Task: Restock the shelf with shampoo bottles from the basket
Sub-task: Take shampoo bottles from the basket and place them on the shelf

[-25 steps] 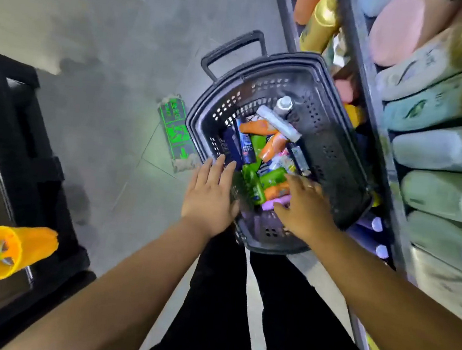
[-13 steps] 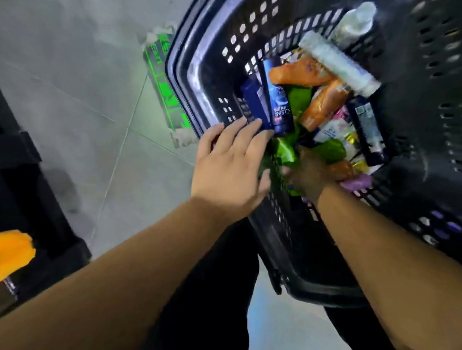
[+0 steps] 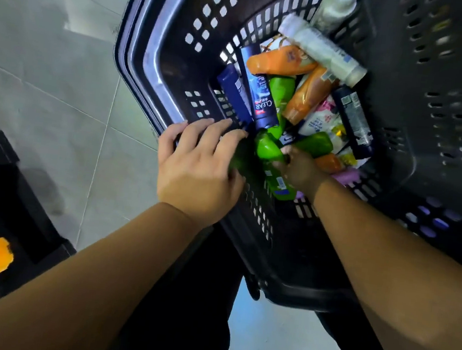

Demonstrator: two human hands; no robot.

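Black perforated basket [image 3: 162,62]; green bottle [image 3: 268,150], orange bottle [image 3: 281,63] (navy tube [image 3: 262,98] beside).

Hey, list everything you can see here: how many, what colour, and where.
black perforated plastic basket: one, black, centre.
dark blue plastic bottles: three, dark blue, in basket.
orange plastic bottles: three, orange, in basket.
green plastic bottles: at least three, green, basket's near side.
white plastic bottles: two, white, basket's far end.
purple plastic bottle: one, purple, pile's near edge.
grey tiled floor: one, grey, left.
left hand: one, over basket's rim, fingers straight.
right hand: one, gripping one of the green plastic bottles.
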